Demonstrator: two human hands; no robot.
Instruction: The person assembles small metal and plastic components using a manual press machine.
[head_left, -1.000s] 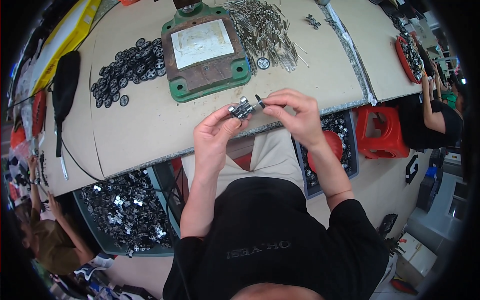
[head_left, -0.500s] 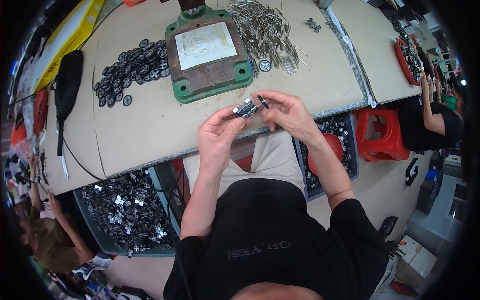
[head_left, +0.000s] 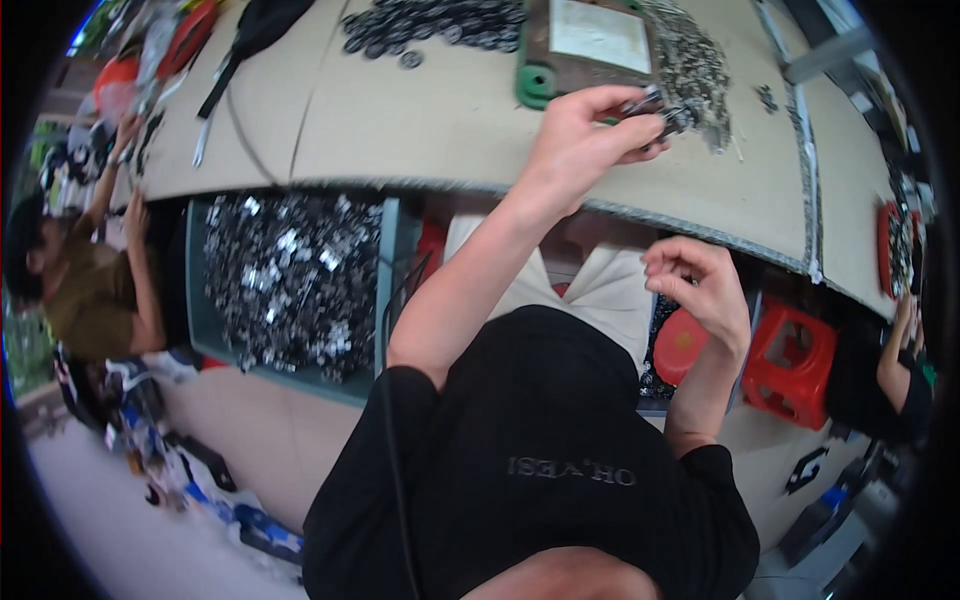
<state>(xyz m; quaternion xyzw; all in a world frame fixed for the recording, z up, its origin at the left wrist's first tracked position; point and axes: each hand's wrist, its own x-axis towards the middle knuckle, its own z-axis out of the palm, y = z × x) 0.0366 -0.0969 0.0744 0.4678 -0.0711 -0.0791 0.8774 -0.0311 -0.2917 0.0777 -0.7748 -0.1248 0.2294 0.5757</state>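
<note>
My left hand (head_left: 600, 135) is closed on a small black-and-silver plastic part (head_left: 654, 102), held over the table in front of the green-edged press base (head_left: 537, 88). Its fingers hide some of the part, and motion blurs it. My right hand (head_left: 705, 285) hangs below the table edge, fingers loosely bent and apart, with nothing seen in it. Beneath that hand is a red bowl (head_left: 680, 346) in a crate of dark parts. Black wheels with silver hubs (head_left: 440, 22) lie heaped left of the press; thin metal pins (head_left: 692, 62) lie to its right.
A grey-green crate (head_left: 386, 285) full of black and silver parts stands at my left below the table (head_left: 400, 140). A red stool (head_left: 790, 365) is at my right. A black cable (head_left: 395, 450) runs down beside me. Other people work at far left and far right.
My hands have parted: the left carries the part to the right over the table, while the right has dropped below the edge toward the red bowl. The view has swung left and down.
</note>
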